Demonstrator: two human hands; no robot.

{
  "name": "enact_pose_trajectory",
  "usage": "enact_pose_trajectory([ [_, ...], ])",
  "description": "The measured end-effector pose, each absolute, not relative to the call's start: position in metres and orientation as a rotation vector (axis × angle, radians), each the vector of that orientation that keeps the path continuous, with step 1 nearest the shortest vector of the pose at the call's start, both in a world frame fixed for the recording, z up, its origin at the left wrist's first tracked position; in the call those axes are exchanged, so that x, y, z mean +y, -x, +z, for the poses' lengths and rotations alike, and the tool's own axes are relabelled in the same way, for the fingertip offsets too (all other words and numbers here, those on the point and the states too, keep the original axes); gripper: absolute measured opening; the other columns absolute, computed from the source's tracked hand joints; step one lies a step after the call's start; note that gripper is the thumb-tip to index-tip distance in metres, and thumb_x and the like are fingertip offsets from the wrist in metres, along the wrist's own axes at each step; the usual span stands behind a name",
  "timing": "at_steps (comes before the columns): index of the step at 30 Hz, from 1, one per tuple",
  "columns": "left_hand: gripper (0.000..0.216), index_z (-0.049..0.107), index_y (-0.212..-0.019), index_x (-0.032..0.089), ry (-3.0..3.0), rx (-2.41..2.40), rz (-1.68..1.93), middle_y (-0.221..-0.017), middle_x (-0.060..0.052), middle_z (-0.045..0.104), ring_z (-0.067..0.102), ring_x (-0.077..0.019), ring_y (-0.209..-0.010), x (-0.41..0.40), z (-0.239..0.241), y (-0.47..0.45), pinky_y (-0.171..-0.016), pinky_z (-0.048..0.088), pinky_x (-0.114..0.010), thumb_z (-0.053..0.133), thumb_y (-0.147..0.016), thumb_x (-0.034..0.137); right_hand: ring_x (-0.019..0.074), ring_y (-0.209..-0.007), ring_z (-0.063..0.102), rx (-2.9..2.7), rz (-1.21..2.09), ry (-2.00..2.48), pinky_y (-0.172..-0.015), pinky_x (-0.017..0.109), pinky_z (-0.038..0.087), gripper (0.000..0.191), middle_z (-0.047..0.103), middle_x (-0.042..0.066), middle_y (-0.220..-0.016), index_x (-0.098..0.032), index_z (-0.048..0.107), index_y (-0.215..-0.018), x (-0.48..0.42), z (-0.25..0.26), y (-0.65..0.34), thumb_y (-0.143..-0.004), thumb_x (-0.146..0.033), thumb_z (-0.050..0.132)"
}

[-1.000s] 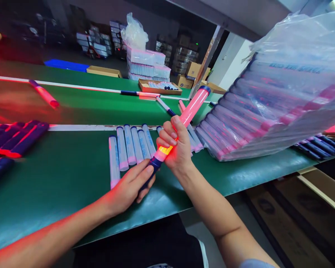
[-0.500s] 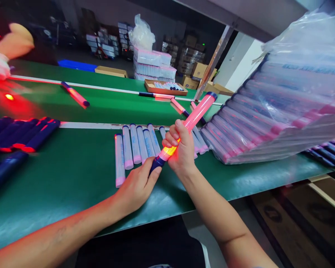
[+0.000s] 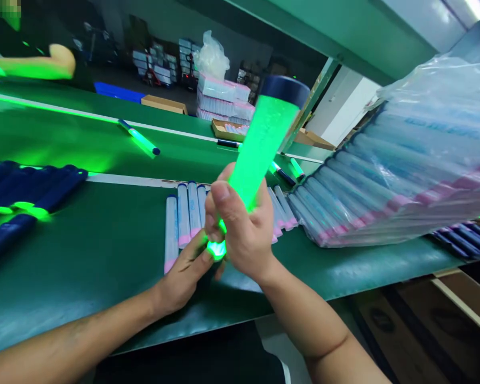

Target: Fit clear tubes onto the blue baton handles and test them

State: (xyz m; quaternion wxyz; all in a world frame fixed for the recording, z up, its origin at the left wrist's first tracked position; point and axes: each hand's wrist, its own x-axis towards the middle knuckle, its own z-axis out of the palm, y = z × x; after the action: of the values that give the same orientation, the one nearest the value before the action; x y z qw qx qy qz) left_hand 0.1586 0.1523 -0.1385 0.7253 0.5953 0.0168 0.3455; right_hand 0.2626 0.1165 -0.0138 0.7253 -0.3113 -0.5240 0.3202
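Observation:
My right hand [image 3: 242, 234] is wrapped round the green-glowing clear tube [image 3: 260, 144] of a light stick, whose dark-capped end tilts up towards me. Just below it, my left hand [image 3: 184, 274] is closed round the stick's handle, mostly hidden in the fingers, with a bright green lit end [image 3: 216, 249] showing. Whether tube and handle still join is hidden behind the right hand. Beyond my hands, several frosted tubes with pink ends [image 3: 171, 232] lie in a row on the green tabletop [image 3: 116, 256].
Dark handles [image 3: 60, 194] are piled at left, some glowing green. A plastic-wrapped stack of tubes [image 3: 396, 165] stands at right. Lit sticks [image 3: 140, 137] lie on the green belt [image 3: 176, 154] behind. A co-worker's arm [image 3: 36, 66] reaches in at far left.
The light has turned from red to green. My right hand has raised and tilted the tube closer to me, while my left hand has shifted slightly down and left. The co-worker's hand has moved back left.

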Motion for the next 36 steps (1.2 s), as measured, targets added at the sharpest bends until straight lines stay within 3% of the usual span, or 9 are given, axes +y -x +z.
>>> enact_pose_trajectory([
  [9,0.045,0.063,-0.112,0.021,-1.486,0.103,0.703,-0.079,-0.003,0.060,0.054,-0.0177,-0.071,0.146,-0.141,-0.146,-0.071,0.048,-0.033,0.049,-0.098,0.061,0.0058,-0.050,0.043,-1.137,0.649,0.644,-0.046,0.021,0.036,0.016,0.046,-0.007,-0.067,-0.024,0.052,-0.097,0.095,-0.037,-0.255,-0.094,-0.031,0.066],
  [17,0.058,0.051,-0.106,0.019,-1.609,0.232,0.703,-0.076,0.002,0.051,0.051,-0.0123,-0.058,0.138,-0.136,-0.158,-0.056,0.045,-0.026,0.040,-0.094,0.074,0.0058,-0.046,0.045,-1.099,0.569,0.649,-0.048,0.021,0.043,0.017,0.050,-0.008,-0.068,-0.025,0.050,-0.100,0.097,-0.050,-0.270,-0.094,-0.035,0.062],
  [19,0.061,0.049,-0.104,0.019,-1.723,0.411,0.703,-0.073,0.002,0.051,0.051,-0.0115,-0.051,0.145,-0.123,-0.171,-0.050,0.045,-0.025,0.028,-0.095,0.076,0.0115,-0.062,0.060,-1.105,0.491,0.812,-0.059,0.027,0.053,0.024,0.061,-0.003,-0.082,-0.027,0.051,-0.112,0.107,-0.057,-0.298,-0.094,-0.042,0.059],
  [21,0.060,0.047,-0.105,0.020,-1.807,0.619,0.742,-0.074,0.002,0.054,0.053,-0.0117,-0.049,0.170,-0.101,-0.186,-0.048,0.046,-0.025,0.017,-0.099,0.071,0.0197,-0.092,0.068,-1.227,0.346,1.154,-0.079,0.035,0.058,0.037,0.066,0.006,-0.107,-0.027,0.049,-0.126,0.121,-0.069,-0.334,-0.095,-0.047,0.053],
  [24,0.054,0.049,-0.115,0.017,-1.893,0.904,0.857,-0.090,-0.005,0.063,0.065,-0.0158,-0.069,0.235,-0.063,-0.195,-0.063,0.054,-0.029,0.014,-0.105,0.057,0.0281,-0.106,0.067,-1.604,0.091,1.910,-0.093,0.044,0.053,0.036,0.068,0.014,-0.116,-0.021,0.052,-0.128,0.140,-0.093,-0.382,-0.097,-0.038,0.046],
  [27,0.039,0.056,-0.121,0.012,-2.052,1.225,0.879,-0.120,-0.015,0.062,0.065,-0.0256,-0.108,0.296,-0.042,-0.170,-0.092,0.054,-0.041,0.044,-0.103,0.045,0.0368,-0.101,0.068,-1.796,0.021,2.307,-0.091,0.052,0.051,0.030,0.070,0.021,-0.109,-0.015,0.062,-0.114,0.144,-0.112,-0.400,-0.092,-0.032,0.051],
  [29,0.038,0.057,-0.128,0.013,-2.172,1.416,0.830,-0.134,-0.015,0.058,0.058,-0.0295,-0.122,0.318,-0.043,-0.136,-0.102,0.049,-0.050,0.061,-0.097,0.037,0.0395,-0.096,0.069,-1.807,0.025,2.387,-0.086,0.054,0.051,0.033,0.071,0.024,-0.104,-0.011,0.062,-0.115,0.142,-0.118,-0.398,-0.091,-0.032,0.052],
  [33,0.038,0.060,-0.130,0.016,-2.325,1.761,0.624,-0.136,-0.012,0.059,0.060,-0.0288,-0.121,0.325,-0.061,-0.056,-0.101,0.051,-0.053,0.065,-0.096,0.034,0.0363,-0.092,0.070,-1.735,0.028,2.442,-0.084,0.052,0.050,0.040,0.070,0.024,-0.106,-0.010,0.058,-0.123,0.145,-0.117,-0.399,-0.092,-0.032,0.047],
  [36,0.039,0.060,-0.130,0.015,-2.320,1.982,0.487,-0.133,-0.013,0.061,0.063,-0.0271,-0.115,0.322,-0.069,-0.019,-0.097,0.055,-0.049,0.065,-0.097,0.034,0.0325,-0.091,0.069,-1.613,0.149,2.218,-0.081,0.047,0.052,0.032,0.068,0.020,-0.107,-0.013,0.060,-0.112,0.155,-0.106,-0.412,-0.088,-0.031,0.050],
])
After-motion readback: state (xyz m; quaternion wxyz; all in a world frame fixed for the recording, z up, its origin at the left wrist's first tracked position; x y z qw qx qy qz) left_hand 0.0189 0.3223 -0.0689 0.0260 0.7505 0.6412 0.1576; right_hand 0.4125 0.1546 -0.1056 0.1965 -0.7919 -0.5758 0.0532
